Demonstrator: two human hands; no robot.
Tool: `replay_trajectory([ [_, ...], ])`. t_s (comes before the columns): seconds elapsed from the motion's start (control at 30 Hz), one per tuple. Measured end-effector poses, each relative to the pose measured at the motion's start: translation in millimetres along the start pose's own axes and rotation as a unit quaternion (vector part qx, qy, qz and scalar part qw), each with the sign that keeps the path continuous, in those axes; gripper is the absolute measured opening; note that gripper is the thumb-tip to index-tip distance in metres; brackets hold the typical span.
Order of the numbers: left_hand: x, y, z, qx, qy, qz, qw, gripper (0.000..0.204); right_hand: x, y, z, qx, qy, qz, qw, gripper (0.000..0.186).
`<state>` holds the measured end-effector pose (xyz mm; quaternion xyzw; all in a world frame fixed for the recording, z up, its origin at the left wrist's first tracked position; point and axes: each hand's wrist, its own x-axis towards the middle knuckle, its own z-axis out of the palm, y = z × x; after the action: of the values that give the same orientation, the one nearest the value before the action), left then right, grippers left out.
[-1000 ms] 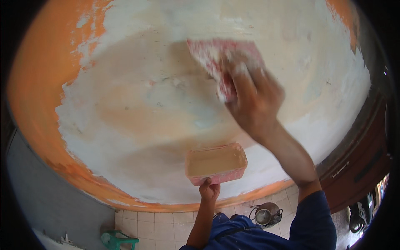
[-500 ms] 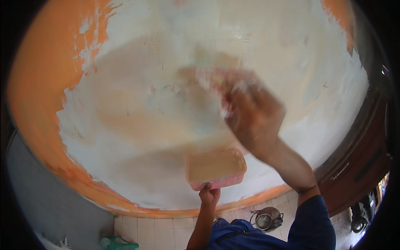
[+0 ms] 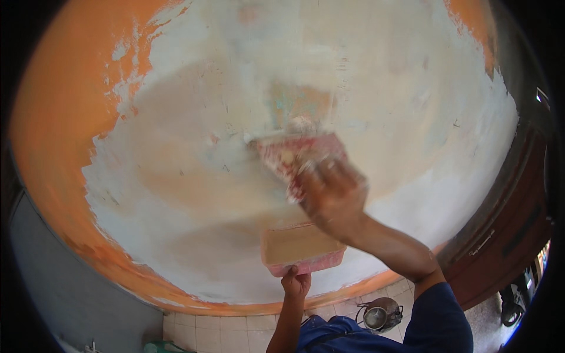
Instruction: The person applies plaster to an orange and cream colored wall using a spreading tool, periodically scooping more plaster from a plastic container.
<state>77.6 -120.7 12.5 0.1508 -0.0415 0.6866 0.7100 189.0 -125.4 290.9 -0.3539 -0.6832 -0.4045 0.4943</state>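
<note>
Right hand [image 3: 335, 197] grips flat red-stained plastering trowel [image 3: 297, 154], blade pressed on white-plastered orange wall [image 3: 194, 176], long axis sideways. Left hand [image 3: 296, 281] grasps pink rectangular plaster tray [image 3: 301, 250] from beneath, directly below the trowel.

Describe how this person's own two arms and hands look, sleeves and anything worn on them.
Both hands are bare, with no gloves, and no rings or watch can be made out. The right hand is motion-blurred; its forearm is bare up to a dark blue sleeve that starts near the elbow. The left hand and its forearm are bare too; no sleeve shows on that arm before it meets the blue garment at the lower edge.
</note>
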Motion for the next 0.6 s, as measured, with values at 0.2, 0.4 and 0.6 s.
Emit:
replay_trajectory([
  [0.2,0,-2,4,-0.004,-0.008,0.000,1.000,0.054,27,31,33,-0.061,0.089,-0.014,0.994,0.035],
  [0.4,-1,0,-24,0.000,-0.015,-0.002,1.000,0.051,-46,-5,59,-0.056,-0.045,-0.020,0.997,0.037],
  [0.6,0,-2,-19,0.033,-0.013,0.007,0.999,0.050,-46,1,10,0.053,-0.008,-0.032,0.998,0.034],
])
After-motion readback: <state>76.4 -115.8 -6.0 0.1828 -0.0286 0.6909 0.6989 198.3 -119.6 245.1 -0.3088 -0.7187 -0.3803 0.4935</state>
